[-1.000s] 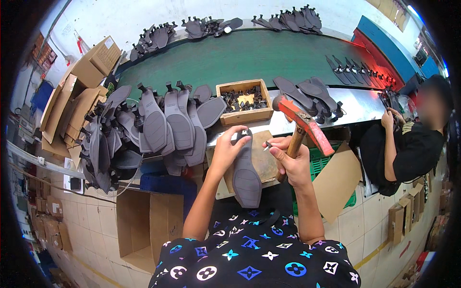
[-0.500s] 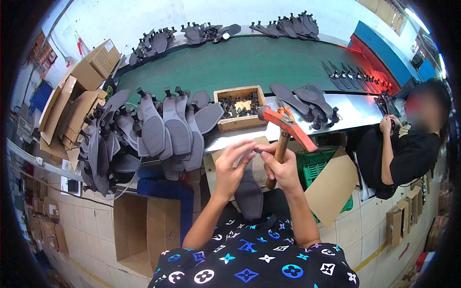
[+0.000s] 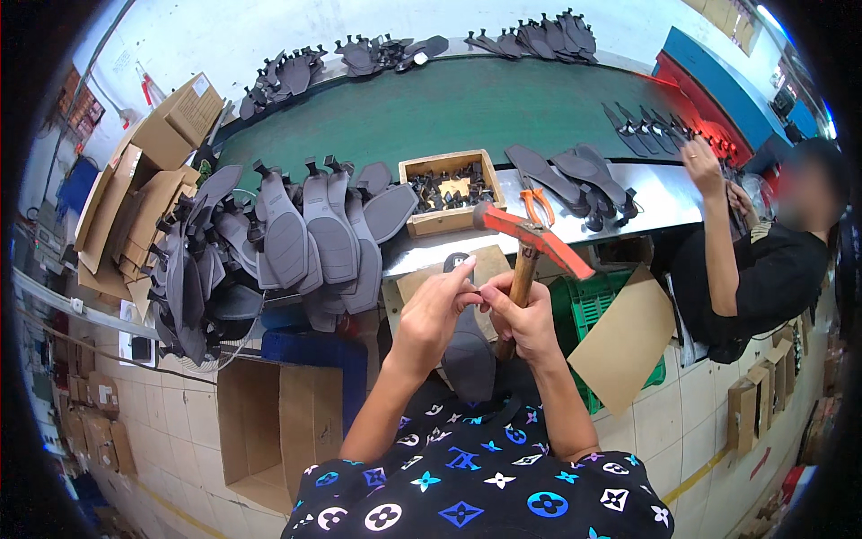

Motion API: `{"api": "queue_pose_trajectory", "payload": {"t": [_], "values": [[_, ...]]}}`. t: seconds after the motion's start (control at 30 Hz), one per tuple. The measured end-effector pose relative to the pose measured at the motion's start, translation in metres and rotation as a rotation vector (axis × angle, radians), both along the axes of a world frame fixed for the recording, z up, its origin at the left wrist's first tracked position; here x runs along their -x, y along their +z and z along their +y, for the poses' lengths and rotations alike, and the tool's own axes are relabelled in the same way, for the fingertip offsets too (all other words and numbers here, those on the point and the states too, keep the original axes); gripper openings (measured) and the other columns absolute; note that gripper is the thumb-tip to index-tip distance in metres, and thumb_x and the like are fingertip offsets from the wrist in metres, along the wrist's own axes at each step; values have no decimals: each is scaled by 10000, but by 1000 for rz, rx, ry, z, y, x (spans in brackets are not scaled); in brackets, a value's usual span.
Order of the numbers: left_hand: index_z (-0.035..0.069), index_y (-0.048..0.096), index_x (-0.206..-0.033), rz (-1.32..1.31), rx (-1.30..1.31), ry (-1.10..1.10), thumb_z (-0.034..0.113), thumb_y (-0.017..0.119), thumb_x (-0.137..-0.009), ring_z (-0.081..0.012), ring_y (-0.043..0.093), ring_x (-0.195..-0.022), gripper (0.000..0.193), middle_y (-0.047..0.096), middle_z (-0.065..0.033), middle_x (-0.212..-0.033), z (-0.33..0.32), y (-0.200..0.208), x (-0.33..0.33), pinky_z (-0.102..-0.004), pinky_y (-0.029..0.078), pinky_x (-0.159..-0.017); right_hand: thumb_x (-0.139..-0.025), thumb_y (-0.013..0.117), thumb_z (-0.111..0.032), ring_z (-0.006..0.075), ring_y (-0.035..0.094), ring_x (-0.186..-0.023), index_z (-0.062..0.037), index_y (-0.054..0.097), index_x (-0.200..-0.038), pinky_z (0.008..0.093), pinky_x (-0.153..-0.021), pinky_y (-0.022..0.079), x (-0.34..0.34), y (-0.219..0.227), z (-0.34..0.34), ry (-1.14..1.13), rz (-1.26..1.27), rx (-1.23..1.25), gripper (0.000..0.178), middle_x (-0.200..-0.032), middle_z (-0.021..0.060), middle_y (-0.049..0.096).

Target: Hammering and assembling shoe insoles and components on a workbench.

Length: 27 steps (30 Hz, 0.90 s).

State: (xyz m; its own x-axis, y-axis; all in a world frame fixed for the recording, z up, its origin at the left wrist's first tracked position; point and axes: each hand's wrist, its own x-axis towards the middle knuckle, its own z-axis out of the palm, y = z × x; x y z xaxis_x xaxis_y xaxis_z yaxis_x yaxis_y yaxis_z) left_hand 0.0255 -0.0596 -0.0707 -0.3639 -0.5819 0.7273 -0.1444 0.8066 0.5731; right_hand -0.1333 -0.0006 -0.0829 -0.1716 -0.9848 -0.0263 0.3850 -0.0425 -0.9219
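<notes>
My right hand [image 3: 527,322] is closed round the wooden handle of a hammer [image 3: 537,242], its red head tilted up above the fist. My left hand [image 3: 429,319] has its fingers bent and its thumb and fingertips pressed together, meeting my right fingertips. Whatever small thing may be pinched there is too hidden to make out. Under both hands lies a dark grey shoe sole [image 3: 469,364], its wide end toward me. Its far end, a black heel part [image 3: 456,262], shows just beyond my left fingers, over a wooden board [image 3: 492,263].
A wooden box [image 3: 449,220] of small black heel pieces stands on the metal bench edge, with orange-handled pliers [image 3: 537,205] beside it. Heeled soles [image 3: 328,229] pile at left, others [image 3: 579,175] at right. Behind runs a green conveyor belt [image 3: 431,112]. A co-worker [image 3: 750,260] sits at right.
My left fingers have curled in toward my right fingertips, uncovering the sole's far end. The hammer has shifted slightly left, baring the pliers. The co-worker has raised a hand toward the belt.
</notes>
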Motion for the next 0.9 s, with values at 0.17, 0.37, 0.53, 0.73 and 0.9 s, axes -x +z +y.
{"api": "queue_pose_trajectory", "payload": {"t": [0.17, 0.37, 0.53, 0.73, 0.9], "values": [[13, 540, -1355, 68, -153, -91, -101, 731, -774, -190, 706, -854, 621, 705, -123, -915, 0, 1, 1, -323, 582, -755, -913, 718, -136, 44, 437, -416, 11, 656, -952, 195, -368, 307, 1, 5, 2, -11, -50, 21, 164, -691, 31, 617], [28, 496, -1388, 78, -267, -98, 0, 789, -767, -164, 710, -816, 687, 711, -97, -868, -2, -13, 1, -296, 573, -735, -878, 748, -133, 38, 442, -427, 16, 659, -953, 199, -378, 313, 9, 2, 6, 49, 61, -25, 189, -675, 22, 610], [36, 542, -1339, -87, -340, -44, 101, 818, -755, -223, 694, -899, 650, 701, -115, -943, -32, -30, -8, -350, 548, -827, -872, 749, -140, 33, 457, -450, 24, 665, -956, 193, -404, 332, 18, -7, -5, 57, 156, -38, 203, -685, 4, 613], [48, 682, -1140, -209, -440, -11, 187, 792, -782, -328, 657, -947, 398, 708, -150, -1013, -58, -65, 3, -376, 502, -841, -873, 715, -174, 107, 561, -620, 40, 684, -953, 278, -580, 453, 29, -8, -40, 15, 527, 52, 230, -700, 30, 635], [33, 733, -1003, -124, -451, 24, 150, 782, -769, -303, 669, -918, 266, 726, -141, -979, -53, -76, 2, -380, 504, -831, -873, 685, -177, 210, 607, -643, 34, 652, -984, 354, -629, 475, 31, -8, -58, 34, 896, 163, 241, -710, 159, 603]]}}
